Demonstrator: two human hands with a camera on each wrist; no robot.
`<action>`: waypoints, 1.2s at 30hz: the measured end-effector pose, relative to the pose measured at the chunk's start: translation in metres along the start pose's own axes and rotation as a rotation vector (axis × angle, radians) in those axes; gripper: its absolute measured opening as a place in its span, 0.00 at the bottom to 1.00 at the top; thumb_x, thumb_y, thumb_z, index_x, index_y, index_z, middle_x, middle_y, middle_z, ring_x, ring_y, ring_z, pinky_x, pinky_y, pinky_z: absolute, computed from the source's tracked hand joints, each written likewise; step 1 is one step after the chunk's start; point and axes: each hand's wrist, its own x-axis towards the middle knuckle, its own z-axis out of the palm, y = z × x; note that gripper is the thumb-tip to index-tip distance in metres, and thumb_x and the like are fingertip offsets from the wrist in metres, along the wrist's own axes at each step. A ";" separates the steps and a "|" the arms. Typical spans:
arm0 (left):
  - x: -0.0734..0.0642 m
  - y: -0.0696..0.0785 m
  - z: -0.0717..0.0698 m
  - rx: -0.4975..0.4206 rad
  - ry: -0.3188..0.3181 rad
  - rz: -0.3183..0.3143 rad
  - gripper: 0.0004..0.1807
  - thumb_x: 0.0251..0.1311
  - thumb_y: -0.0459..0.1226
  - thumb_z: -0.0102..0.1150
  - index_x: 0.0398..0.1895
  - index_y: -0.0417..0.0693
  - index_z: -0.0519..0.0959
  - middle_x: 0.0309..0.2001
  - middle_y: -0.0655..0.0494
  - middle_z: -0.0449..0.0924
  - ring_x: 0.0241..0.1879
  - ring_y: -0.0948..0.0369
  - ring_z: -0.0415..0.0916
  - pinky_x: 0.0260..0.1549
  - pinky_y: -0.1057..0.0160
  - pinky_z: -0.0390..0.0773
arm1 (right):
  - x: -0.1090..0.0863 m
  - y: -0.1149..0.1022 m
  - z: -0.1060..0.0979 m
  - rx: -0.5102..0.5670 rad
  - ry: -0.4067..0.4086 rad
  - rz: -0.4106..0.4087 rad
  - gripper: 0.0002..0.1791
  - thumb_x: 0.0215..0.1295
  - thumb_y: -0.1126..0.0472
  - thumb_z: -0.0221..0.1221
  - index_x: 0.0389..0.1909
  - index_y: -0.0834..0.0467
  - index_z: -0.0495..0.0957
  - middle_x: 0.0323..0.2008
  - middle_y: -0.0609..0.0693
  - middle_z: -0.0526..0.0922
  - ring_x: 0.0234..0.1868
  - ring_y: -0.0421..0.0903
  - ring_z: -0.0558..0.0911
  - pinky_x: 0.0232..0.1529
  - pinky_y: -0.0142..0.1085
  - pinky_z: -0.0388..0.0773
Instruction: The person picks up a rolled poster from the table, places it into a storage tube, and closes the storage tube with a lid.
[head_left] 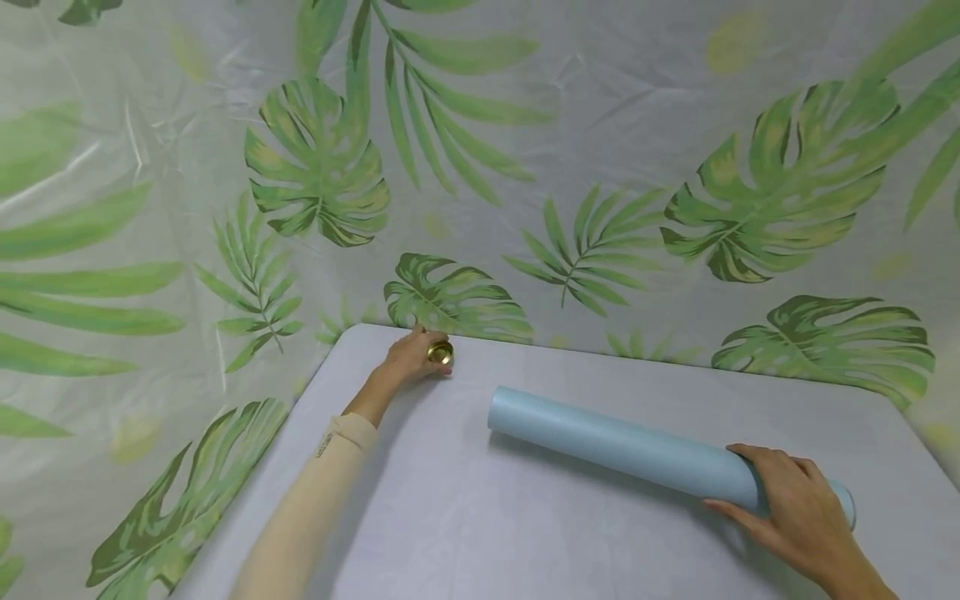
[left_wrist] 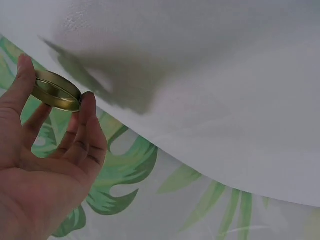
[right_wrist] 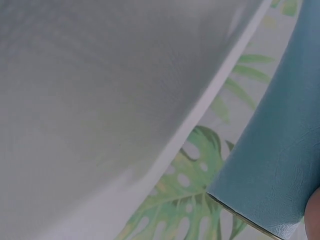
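Between its thumb and fingertips, my left hand [head_left: 408,357] pinches a shallow gold metal lid [head_left: 440,353] above the far left part of the table. In the left wrist view the round lid [left_wrist: 57,91] is tilted, its raised rim and hollow side showing. A long light blue tube [head_left: 600,435] slants across the right half of the table. Near its right end my right hand [head_left: 804,510] grips it, thumb on the near side and fingers over the top. The right wrist view shows the textured tube [right_wrist: 272,150] with a thin edge at one end; just a bit of the hand appears.
The white table [head_left: 480,517] has rounded far corners and a plain surface. Behind it and to its left hangs or lies a pale sheet [head_left: 465,225] printed with green leaves. The left arm wears a cream sleeve [head_left: 307,500].
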 end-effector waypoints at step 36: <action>-0.101 0.040 -0.013 -0.640 0.044 0.205 0.35 0.66 0.43 0.70 0.76 0.63 0.71 0.54 0.48 0.75 0.48 0.54 0.84 0.49 0.56 0.80 | 0.015 -0.006 -0.001 0.040 0.065 0.009 0.50 0.25 0.39 0.83 0.52 0.64 0.82 0.41 0.59 0.88 0.40 0.57 0.85 0.41 0.57 0.72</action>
